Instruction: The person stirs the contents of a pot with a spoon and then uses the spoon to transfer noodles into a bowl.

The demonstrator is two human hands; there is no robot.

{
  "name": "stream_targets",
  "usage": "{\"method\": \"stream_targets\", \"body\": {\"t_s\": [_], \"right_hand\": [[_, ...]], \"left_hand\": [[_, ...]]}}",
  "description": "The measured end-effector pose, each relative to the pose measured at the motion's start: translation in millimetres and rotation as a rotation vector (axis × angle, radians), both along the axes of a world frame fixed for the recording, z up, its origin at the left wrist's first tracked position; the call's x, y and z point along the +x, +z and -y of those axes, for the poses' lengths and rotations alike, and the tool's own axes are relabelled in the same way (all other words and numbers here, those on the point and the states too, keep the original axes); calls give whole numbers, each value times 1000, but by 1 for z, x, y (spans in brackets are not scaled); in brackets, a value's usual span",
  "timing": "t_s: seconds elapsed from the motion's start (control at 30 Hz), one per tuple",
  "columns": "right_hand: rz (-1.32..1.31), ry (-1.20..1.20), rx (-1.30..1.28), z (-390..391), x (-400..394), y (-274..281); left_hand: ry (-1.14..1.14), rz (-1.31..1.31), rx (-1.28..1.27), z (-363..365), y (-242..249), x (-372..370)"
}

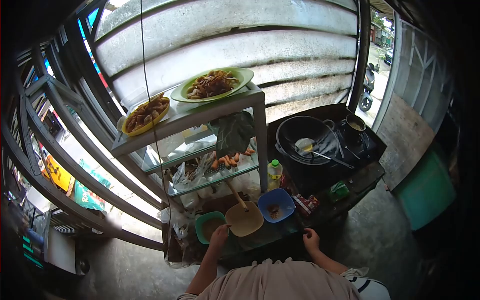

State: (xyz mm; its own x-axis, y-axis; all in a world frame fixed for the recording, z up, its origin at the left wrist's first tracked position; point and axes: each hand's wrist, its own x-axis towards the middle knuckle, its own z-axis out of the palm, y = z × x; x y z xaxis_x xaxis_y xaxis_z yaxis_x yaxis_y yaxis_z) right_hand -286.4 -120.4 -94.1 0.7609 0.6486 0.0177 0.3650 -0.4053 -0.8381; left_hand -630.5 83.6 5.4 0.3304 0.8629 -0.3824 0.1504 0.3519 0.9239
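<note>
My left hand [218, 236] is at the front right of a green bowl [204, 218] with brownish contents, fingers curled together. Its fingertips come right up to the left edge of a tan bowl [245, 228]; what they hold, if anything, is hidden. A wooden-handled utensil [239, 198] leans in the tan bowl. Right of it sits a blue bowl [283, 199] with small brown bits inside. My right hand [311, 241] is by the counter's front edge, its fingers curled in with nothing showing in them.
A black wok [306, 131] with yellowish contents and a utensil sits on the stove, a small pot [355, 122] beyond it. A green-capped bottle [274, 171] stands behind the blue bowl. The glass shelf cabinet [259, 145] rises at left, bearing a green plate [244, 78] and yellow dish [131, 131] of food.
</note>
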Motion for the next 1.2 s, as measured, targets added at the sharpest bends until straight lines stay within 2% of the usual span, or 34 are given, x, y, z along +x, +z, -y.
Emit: {"method": "stream_targets", "body": {"t_s": [0.07, 0.13, 0.27, 0.33, 0.4, 0.5, 0.57, 0.7, 0.77, 0.87, 0.97, 1.03, 1.2], "right_hand": [[-104, 18, -33, 8, 10, -2], [-407, -26, -120, 11, 27, -7], [-376, 77, -243, 34, 68, -6], [-31, 76, -5, 58, 81, 3], [-43, 91, -28, 94, 110, 12], [14, 141, -85, 161, 161, -18], [-434, -39, -109, 207, 194, -36], [-449, -110, -88, 297, 257, -85], [-479, -152, -105, 323, 276, -78], [-439, -233, -119, 357, 302, -78], [-492, -262, -33, 366, 314, -67], [-572, -281, -17, 369, 323, -70], [-667, -329, -11, 355, 342, -85]], "left_hand": [[-12, 32, 38, -2, 5, 18], [-23, 65, 84, 0, 7, 31], [-149, -10, 146, 20, -9, 62], [-209, -64, 158, 44, -14, 93], [-328, -100, 138, 75, -8, 128], [-431, 63, 102, 105, -29, 195], [-461, 61, 96, 127, -15, 248], [-532, 89, 199, 158, -13, 338], [-570, 19, 432, 175, -5, 374], [-589, 74, 323, 197, -7, 414], [-596, 104, 214, 211, -1, 445], [-634, -25, 401, 210, -1, 463], [-671, -103, 409, 185, -4, 503]]}}
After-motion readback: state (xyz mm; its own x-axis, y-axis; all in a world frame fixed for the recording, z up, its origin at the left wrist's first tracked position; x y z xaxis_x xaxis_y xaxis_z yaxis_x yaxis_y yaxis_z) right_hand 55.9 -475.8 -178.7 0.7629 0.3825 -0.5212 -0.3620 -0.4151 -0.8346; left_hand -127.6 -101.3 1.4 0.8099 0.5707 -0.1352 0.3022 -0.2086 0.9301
